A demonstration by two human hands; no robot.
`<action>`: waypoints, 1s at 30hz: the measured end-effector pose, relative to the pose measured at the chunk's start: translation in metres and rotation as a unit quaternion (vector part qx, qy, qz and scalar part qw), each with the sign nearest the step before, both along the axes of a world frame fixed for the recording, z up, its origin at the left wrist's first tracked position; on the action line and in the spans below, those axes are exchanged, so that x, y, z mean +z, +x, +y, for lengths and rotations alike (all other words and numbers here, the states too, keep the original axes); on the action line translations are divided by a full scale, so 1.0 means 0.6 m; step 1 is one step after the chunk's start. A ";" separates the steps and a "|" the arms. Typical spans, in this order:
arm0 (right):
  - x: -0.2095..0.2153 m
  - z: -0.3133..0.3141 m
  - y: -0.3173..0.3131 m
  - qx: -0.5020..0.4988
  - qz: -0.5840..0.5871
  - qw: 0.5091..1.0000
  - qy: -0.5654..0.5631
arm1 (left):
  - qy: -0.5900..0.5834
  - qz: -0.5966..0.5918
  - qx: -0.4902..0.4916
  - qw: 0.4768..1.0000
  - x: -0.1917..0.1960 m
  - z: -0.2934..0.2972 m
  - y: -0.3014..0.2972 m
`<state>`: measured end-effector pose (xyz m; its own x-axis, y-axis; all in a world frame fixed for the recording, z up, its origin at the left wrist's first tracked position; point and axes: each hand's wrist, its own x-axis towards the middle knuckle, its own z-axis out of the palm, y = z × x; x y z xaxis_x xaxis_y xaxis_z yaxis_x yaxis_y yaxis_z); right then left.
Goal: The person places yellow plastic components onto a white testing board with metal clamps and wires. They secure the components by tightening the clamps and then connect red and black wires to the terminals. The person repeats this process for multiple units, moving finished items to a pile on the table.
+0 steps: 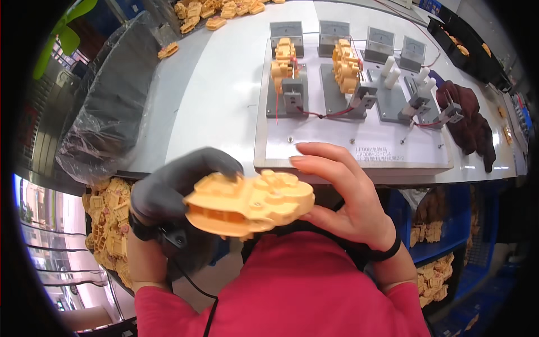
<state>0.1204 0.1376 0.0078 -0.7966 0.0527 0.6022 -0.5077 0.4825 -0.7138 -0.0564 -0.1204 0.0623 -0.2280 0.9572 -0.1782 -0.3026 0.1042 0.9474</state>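
Note:
My left hand (174, 182), in a dark grey glove, is closed around the left end of a yellow plastic gearbox housing (255, 205). The housing is held above my lap, in front of the table edge, and looks slightly blurred. My bare right hand (351, 194) is at the housing's right end with its fingers apart. The right thumb comes close to the housing; whether it touches cannot be made out. Beyond my hands, two similar yellow gearboxes (284, 64) (347, 64) sit upright on grey fixtures of a white test board (314, 149).
Several small meters (335, 29) line the board's back, with red wires at the fixtures. A dark cloth (466, 118) lies to the right. A plastic-lined bin (106, 101) stands left. Yellow parts are heaped at far left (219, 10) and below left (112, 224); blue crates (443, 236) stand below right.

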 end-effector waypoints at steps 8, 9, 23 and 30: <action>-0.041 0.009 -0.084 -0.200 0.012 0.963 0.179 | -0.004 -0.054 0.154 0.987 -0.053 -0.048 0.032; -0.042 0.006 -0.091 -0.206 0.005 0.959 0.196 | 0.008 -0.056 0.165 0.985 -0.062 -0.055 0.030; 0.032 -0.008 -0.026 -0.053 -0.098 0.994 -0.023 | 0.064 -0.159 0.060 0.983 -0.064 0.003 0.015; 0.017 0.006 0.025 -0.060 -0.078 0.995 -0.012 | 0.029 -0.164 0.103 0.981 -0.026 0.089 0.048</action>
